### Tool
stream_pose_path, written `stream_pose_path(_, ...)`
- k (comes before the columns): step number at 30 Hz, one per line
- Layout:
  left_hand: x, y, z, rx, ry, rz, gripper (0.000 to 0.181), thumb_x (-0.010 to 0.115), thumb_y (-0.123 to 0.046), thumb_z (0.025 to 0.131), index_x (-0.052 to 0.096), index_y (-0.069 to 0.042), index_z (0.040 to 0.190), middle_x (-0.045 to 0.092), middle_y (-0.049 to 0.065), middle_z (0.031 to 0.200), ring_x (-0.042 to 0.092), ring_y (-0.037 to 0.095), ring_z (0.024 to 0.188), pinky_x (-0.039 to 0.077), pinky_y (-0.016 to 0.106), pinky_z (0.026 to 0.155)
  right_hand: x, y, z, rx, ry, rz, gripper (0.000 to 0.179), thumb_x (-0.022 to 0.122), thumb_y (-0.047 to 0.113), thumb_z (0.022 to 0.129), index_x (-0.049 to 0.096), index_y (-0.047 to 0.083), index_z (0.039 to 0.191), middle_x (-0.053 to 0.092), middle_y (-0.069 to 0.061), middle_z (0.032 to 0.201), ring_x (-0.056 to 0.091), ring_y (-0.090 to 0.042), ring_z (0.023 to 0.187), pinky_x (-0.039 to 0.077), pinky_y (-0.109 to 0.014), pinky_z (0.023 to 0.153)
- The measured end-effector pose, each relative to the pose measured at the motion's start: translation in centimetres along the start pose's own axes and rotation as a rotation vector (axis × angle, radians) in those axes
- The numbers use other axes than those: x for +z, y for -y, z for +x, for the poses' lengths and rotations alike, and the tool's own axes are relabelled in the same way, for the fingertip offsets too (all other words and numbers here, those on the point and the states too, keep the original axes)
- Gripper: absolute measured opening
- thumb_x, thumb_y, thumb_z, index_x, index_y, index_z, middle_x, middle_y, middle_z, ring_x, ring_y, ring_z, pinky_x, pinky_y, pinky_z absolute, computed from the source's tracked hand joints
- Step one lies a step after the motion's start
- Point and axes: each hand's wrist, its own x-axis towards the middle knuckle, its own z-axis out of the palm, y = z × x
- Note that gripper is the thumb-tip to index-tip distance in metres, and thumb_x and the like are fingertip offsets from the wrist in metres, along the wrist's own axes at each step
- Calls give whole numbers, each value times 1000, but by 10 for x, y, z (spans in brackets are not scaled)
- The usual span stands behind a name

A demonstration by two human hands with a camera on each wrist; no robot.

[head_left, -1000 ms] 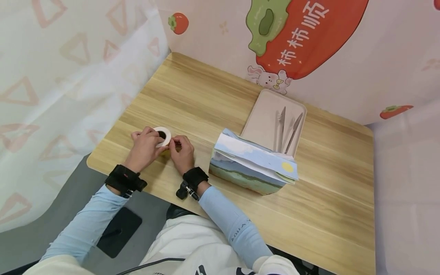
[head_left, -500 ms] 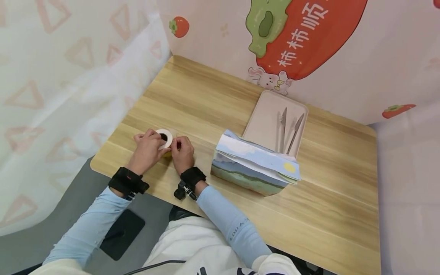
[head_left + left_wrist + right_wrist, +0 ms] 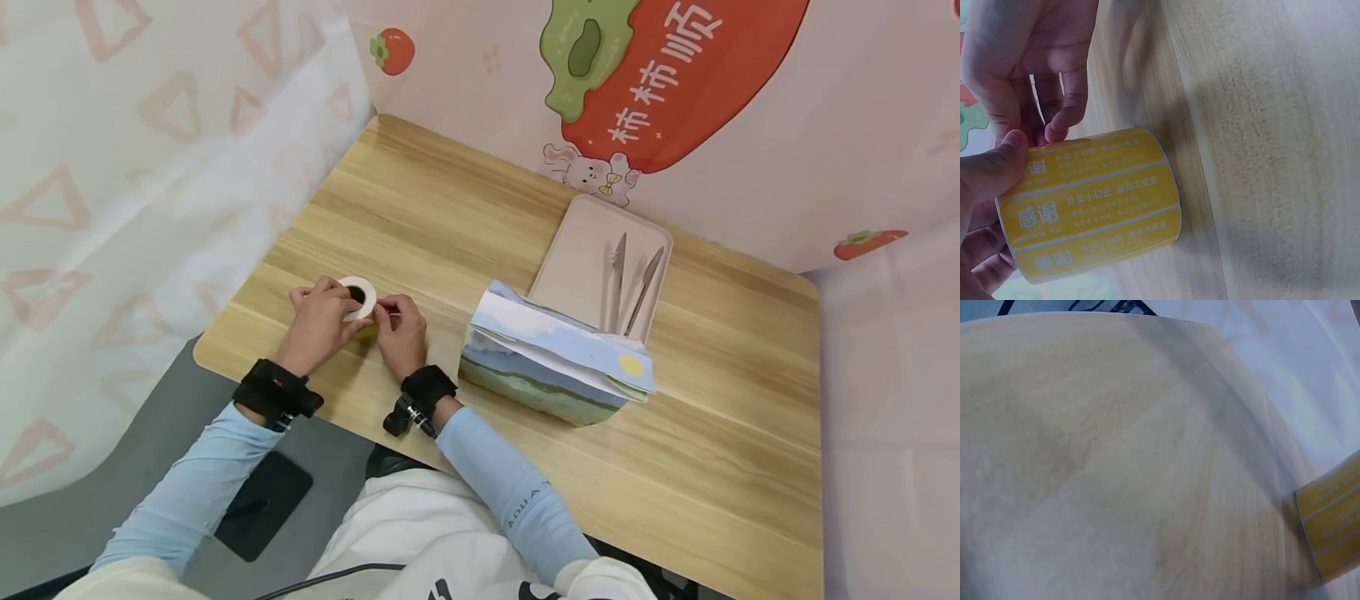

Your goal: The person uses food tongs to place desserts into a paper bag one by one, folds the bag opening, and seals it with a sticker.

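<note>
A roll of yellow stickers (image 3: 1097, 206) with a white core stands on end on the table, its ring-shaped top (image 3: 366, 292) facing up in the head view. My left hand (image 3: 315, 327) grips the roll, a finger at its dark core hole and the thumb over the printed side. Close on the roll's right, my right hand (image 3: 403, 335) has its fingers curled and the tips pinching at its edge; what exactly lies between them is hidden. In the right wrist view only part of the sticker roll (image 3: 1335, 522) appears, at the right edge.
Right of the hands stands a paper bag (image 3: 551, 367) with a landscape print and a folded top. Behind it a pale tray (image 3: 573, 242) holds a fork (image 3: 617, 271) and a knife (image 3: 647, 283). The wooden table (image 3: 720, 467) ends at a patterned curtain.
Both hands stay at the sticker roll with hardly any movement. The right fingertips shift slightly against its edge, and the head view sways a little.
</note>
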Motion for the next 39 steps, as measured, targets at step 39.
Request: stream_pose_path(39, 2, 11, 1, 58, 5, -43, 20, 84, -16, 77, 77, 1, 85, 69, 13, 84, 53, 32, 96, 27, 57, 80, 9, -1, -3, -38, -73, -18, 13, 60, 9, 98, 65, -1, 93, 63, -14, 99, 69, -20, 84, 54, -13, 75)
